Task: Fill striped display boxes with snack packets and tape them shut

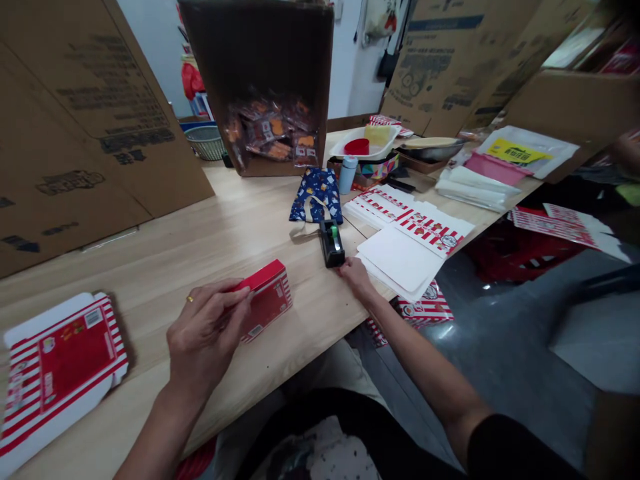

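View: head camera, looking forward and down along a pale wood-grain bench [150,280].
Left hand [203,333]: the grip was narrow, with fingers and thumb closed around one end of a small red-and-white striped cardboard box [266,300]; a gold ring [189,299] sat on one finger.
Box: folded into shape, it was held low over the bench, towards the near edge and left of centre.
Right hand [356,279]: it lay near the near edge, just beside a black tape dispenser [333,243]; the fingertips met the corner of a stack of white card sheets [400,260], and whether the grip held anything could not be told.
Far left: a flat, unfolded red-and-white striped box blank [60,373] lay at the near left corner of the bench.
Far end: a blue patterned cloth bag [316,197] lay beyond the dispenser, in front of a brown cardboard carton of wrapped packets [260,40].
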`<state>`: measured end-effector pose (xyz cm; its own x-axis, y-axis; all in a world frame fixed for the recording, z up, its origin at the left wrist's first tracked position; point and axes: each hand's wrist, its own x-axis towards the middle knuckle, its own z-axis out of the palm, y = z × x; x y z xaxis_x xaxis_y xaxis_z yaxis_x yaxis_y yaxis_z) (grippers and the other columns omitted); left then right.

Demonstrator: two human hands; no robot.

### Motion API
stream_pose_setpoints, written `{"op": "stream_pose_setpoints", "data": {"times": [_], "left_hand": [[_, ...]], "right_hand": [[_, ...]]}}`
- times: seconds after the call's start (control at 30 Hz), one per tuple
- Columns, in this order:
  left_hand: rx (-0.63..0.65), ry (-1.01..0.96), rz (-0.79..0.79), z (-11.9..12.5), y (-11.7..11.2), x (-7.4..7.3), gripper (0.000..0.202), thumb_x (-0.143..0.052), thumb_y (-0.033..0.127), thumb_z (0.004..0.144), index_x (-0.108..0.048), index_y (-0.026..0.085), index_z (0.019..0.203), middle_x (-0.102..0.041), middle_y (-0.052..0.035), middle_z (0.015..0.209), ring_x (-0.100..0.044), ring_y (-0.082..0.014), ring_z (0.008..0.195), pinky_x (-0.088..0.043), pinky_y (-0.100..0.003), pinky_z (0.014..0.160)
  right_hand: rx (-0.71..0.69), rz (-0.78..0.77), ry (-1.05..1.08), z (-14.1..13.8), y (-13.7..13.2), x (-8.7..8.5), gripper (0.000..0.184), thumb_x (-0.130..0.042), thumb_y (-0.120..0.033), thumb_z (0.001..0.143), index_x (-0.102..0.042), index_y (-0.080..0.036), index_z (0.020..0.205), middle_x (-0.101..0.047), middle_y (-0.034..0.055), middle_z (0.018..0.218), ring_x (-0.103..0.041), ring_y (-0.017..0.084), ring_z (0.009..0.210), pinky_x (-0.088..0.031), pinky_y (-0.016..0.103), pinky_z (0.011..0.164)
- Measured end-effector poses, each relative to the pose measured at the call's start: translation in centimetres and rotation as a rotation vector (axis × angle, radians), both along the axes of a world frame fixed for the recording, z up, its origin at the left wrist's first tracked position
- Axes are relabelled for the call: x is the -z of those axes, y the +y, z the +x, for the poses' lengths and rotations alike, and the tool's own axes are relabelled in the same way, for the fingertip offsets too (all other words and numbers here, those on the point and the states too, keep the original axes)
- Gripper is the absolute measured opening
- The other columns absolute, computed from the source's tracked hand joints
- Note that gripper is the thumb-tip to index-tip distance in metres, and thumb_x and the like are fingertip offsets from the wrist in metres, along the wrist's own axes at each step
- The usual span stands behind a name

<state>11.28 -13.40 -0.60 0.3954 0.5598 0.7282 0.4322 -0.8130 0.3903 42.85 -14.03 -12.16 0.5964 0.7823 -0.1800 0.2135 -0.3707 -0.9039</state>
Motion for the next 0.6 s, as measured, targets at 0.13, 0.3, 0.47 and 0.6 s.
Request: {"op": "stream_pose_setpoints", "data": {"times": [0.13,0.3,0.47,0.6], "left_hand": [[0.007,0.028,-0.031,-0.1,-0.6,-0.3,0.014,-0.067,0.013,0.090,-0.070,0.021,0.101,-0.070,-0.0066,0.110,-0.068,-0.0183,0.098,-0.055,-0.033,0.086],[0.028,0.017,-0.044,0.1,-1.9,-0.7,0.012,-0.063,0.013,0.093,-0.069,0.020,0.099,-0.073,-0.0059,0.103,-0.069,-0.0177,0.096,-0.057,-0.032,0.085],[-0.032,0.002,-0.141,0.0,-2.9,-0.4,0.022,-0.062,0.019,0.094,-0.059,0.022,0.115,-0.071,-0.0067,0.107,-0.070,-0.0192,0.099,-0.059,-0.035,0.088],[-0.052,-0.064,-0.301,-0.2,-3.4,0.0,0.036,-0.064,0.026,0.094,-0.045,0.023,0.125,-0.069,-0.0084,0.115,-0.070,-0.0213,0.104,-0.061,-0.036,0.087]], "right_hand": [[-0.008,0.046,-0.070,-0.8,-1.8,-2.1,0.007,-0.056,-0.021,0.070,-0.049,-0.020,0.067,-0.057,0.0006,0.064,-0.057,0.016,0.065,-0.041,0.025,0.059],[-0.450,0.375,0.108,-7.3,-5.1,-8.1,0.010,-0.056,-0.028,0.085,-0.049,-0.022,0.084,-0.054,-0.0055,0.062,-0.048,0.011,0.051,-0.038,0.023,0.052],[-0.737,0.502,0.283,-13.4,-6.0,-12.2,0.046,-0.053,-0.019,0.089,-0.053,-0.022,0.136,-0.049,-0.0088,0.059,-0.044,0.010,0.050,-0.037,0.023,0.050],[-0.670,0.427,0.205,-15.1,-5.2,-12.4,0.077,-0.054,-0.017,0.088,-0.027,-0.022,0.161,-0.051,-0.0084,0.056,-0.042,0.012,0.048,-0.039,0.025,0.048]]}}
